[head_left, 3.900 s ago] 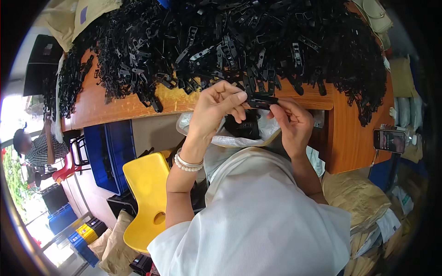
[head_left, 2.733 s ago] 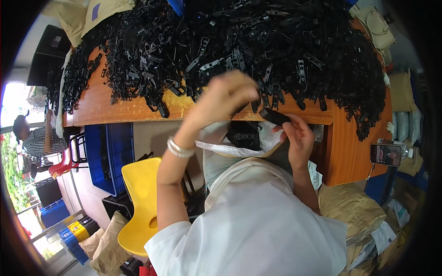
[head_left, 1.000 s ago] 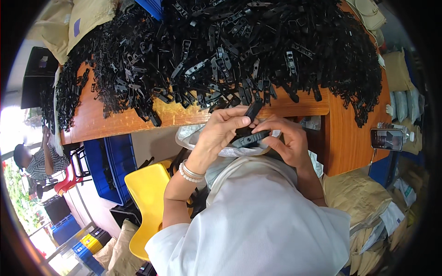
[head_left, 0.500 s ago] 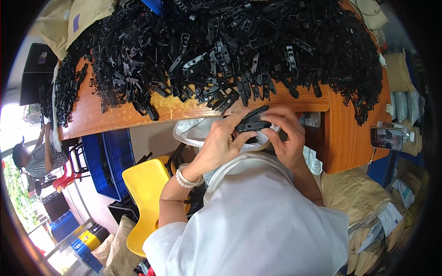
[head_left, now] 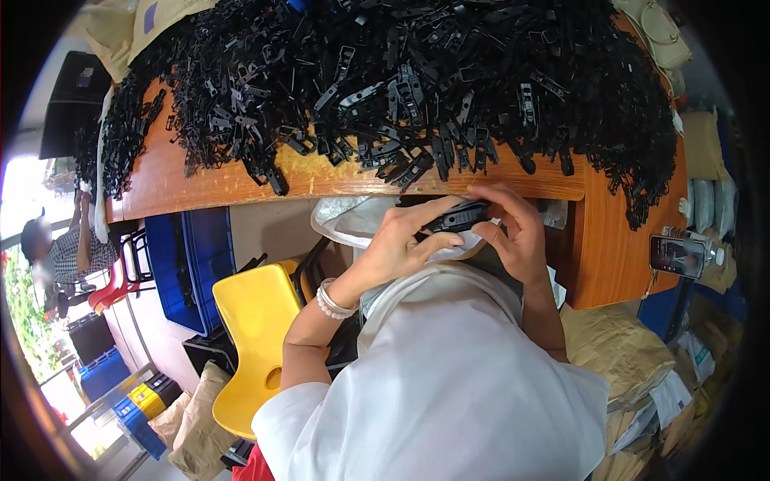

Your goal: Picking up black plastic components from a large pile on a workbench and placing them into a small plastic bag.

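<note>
A black, elongated plastic clip-like part [head_left: 465, 217] with a ribbed face is held just below the table's front edge, above my lap. My left hand [head_left: 407, 240], with a white beaded bracelet at its wrist, grips its left end between thumb and fingers. At its other end, the fingers and thumb of my right hand [head_left: 520, 234] are closed on it. Whether it is one part or several pressed together, I cannot tell. Under and behind the hands lies a white bag [head_left: 353, 218]. A large pile of similar black plastic parts [head_left: 401, 88] covers the table's far side.
The brown wooden table [head_left: 233, 183] runs across in front of me. A yellow chair [head_left: 253, 321] and blue crates [head_left: 172, 268] stand to the left. At right are a phone on a holder [head_left: 678, 255] and stacked brown paper sacks [head_left: 618, 345]. Another person [head_left: 76, 248] sits far left.
Both hands and the black part have shifted slightly right. The part now lies flatter, more covered by the fingers, and the right fingers have closed in on its end. The view has tilted a little.
</note>
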### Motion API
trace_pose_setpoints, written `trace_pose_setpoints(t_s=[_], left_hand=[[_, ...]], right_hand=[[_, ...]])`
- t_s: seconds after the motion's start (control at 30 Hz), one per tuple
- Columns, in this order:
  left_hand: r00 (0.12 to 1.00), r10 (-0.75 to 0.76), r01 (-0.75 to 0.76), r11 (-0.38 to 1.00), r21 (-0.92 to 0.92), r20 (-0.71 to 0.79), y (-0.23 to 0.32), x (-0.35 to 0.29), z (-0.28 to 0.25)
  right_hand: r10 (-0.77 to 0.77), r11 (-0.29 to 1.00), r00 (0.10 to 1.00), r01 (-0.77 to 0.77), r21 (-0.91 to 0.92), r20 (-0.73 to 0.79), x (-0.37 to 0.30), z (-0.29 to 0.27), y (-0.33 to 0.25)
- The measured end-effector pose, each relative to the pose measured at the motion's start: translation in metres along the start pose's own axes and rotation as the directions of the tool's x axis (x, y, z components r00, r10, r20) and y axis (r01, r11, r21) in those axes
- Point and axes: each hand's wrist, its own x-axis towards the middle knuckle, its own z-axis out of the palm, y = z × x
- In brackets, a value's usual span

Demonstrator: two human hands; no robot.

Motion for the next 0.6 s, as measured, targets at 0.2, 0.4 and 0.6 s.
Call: trace_pose_setpoints(t_s=[0.2,0.4,0.6], left_hand=[[0.943,0.331,-0.291,0.879,0.377,-0.045,-0.028,0.005,-0.011],[0.94,0.139,0.134,0.688,0.713,-0.311,-0.047,0.017,-0.022],[0.856,0.367,0.025,0.675,0.737,-0.365,-0.049,0.023,-0.03]], right_hand=[[-0.104,0.947,0.995,0.098,-0.305,-0.005,-0.005,0.007,0.015],[-0.003,0.954,0.998,0.02,-0.298,0.06,-0.014,0.002,0.026],[0.096,0.881,0.971,-0.184,-0.435,-0.217,-0.021,-0.036,0.038]])
